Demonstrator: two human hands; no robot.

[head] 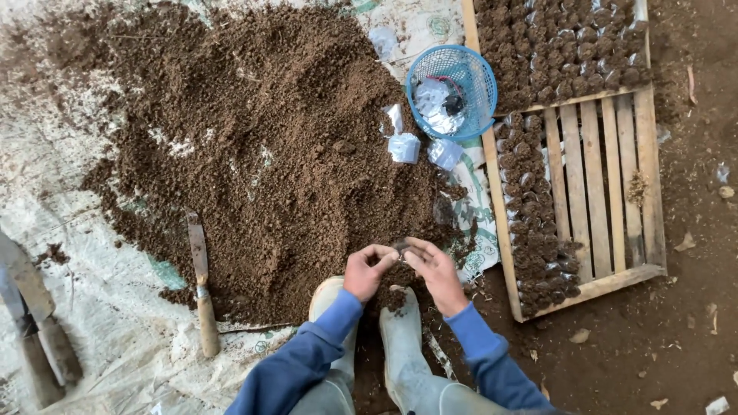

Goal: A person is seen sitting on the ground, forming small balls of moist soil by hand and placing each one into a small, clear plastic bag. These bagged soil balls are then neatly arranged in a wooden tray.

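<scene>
My left hand and my right hand meet just above my pale rubber boots, pinching a small clear plastic bag between their fingertips. The bag hangs at the near edge of a big heap of brown soil spread on a white tarp. Both sleeves are blue. More small clear bags lie on the soil further away.
A blue mesh basket holding clear bags sits beside a wooden pallet lined with rows of soil-filled bags. A knife with a wooden handle lies on the tarp at left, and larger tools lie at the far left.
</scene>
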